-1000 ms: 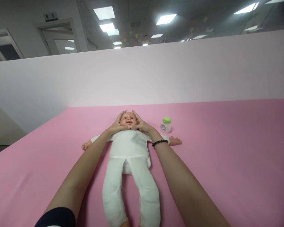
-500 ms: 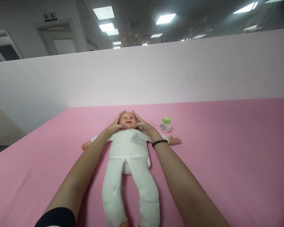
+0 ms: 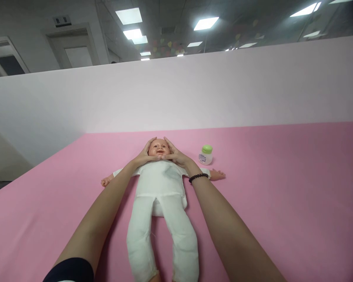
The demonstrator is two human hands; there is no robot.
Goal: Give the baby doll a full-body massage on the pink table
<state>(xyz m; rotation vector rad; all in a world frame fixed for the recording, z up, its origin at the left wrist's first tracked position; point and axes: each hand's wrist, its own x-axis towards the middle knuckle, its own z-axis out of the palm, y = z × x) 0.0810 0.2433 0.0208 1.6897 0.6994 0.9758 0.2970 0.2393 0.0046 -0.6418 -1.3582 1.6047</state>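
A baby doll [image 3: 161, 182] with a white cloth body lies on its back, its arms spread out and its legs towards me. My left hand [image 3: 144, 155] cups the left side of its head, fingers along the temple and thumb across the chin. Mirroring it, my right hand [image 3: 176, 155] wraps the right side of the head, wearing a dark beaded bracelet [image 3: 198, 177] at the wrist. Both thumbs nearly meet under the doll's mouth. The back of the head is hidden.
Right of the doll's head stands a small clear jar [image 3: 205, 157] with a green lid. Everything lies on a pink surface [image 3: 270, 188]. A white panel [image 3: 194, 92] rises along the back, with doors and ceiling lights beyond it.
My thumbs have slid inward and slightly down along the doll's chin, closer to each other. The doll, the jar and my forearms have stayed in place.
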